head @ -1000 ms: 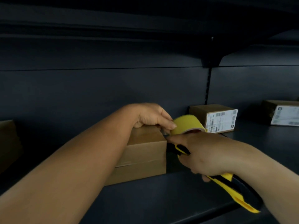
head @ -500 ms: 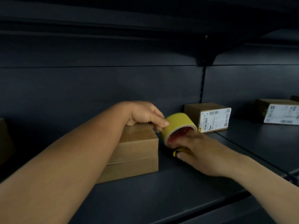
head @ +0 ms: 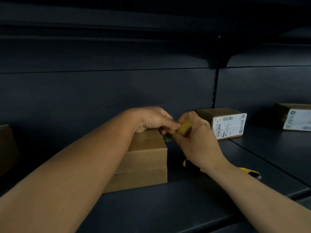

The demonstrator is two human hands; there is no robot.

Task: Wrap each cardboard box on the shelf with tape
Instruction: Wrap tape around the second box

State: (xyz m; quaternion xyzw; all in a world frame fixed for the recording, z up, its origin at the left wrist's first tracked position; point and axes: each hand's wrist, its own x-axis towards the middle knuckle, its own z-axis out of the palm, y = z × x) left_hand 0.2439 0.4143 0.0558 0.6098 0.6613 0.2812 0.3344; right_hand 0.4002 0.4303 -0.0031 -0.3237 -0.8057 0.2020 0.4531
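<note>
Head view: the cardboard box point(head: 144, 158) sits on the dark shelf point(head: 185, 207). Your left hand point(head: 154, 120) rests curled on its top, fingertips pinching the yellow tape roll point(head: 184, 129) that your right hand point(head: 196, 140) grips. A yellow-black cutter point(head: 249, 172) lies behind your right wrist.

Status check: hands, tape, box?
Left hand resting on plain cardboard box, fingers at the tape. Right hand gripping yellow tape roll at box's top right edge. Yellow-black cutter lying on shelf, clear of the work.
</note>
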